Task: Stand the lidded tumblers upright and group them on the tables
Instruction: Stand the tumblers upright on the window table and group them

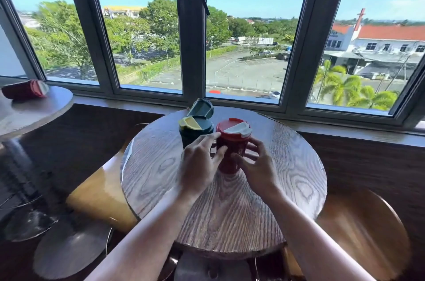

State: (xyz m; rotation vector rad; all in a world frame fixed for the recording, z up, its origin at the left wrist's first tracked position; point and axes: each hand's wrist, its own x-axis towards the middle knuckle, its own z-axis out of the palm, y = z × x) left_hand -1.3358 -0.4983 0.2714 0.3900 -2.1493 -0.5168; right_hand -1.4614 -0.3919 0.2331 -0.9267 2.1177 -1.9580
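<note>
- Red tumbler [232, 145] stands upright mid-frame on the round wood table [287, 165], white flap on its red lid. Left hand [198, 161] has fingers spread, tips on the cup's left wall; right hand [257, 165] cups the lower right wall with fingers curled loosely. Both look like light contact, not a firm clamp (can't tell if the weight is on the table or in the hands).
- Dark green tumbler [195, 131] with yellow flap stands just left of the red one, touching or nearly so. A third green tumbler [202, 107] sits behind it at the table's far edge, next to the window sill [345, 129]; whether it is tilted or fully upright I can't tell.
- Risk 1: left-hand fingers sit in the gap between red and green cups. Pulling out sideways could nudge the green one over.
- Risk 2: pushing the red cup further up-frame shoves the group toward the far edge, and the rear cup has little table behind it.
- Risk 3: the tabletop looks glossy and the cup's base is narrower than its lid, so an uneven release could tip it.
- Still open: another red tumbler [24, 90] lies on its side on the second table [46, 108], upper left of frame. It is round and close to the rim, so it could roll off if bumped.
</note>
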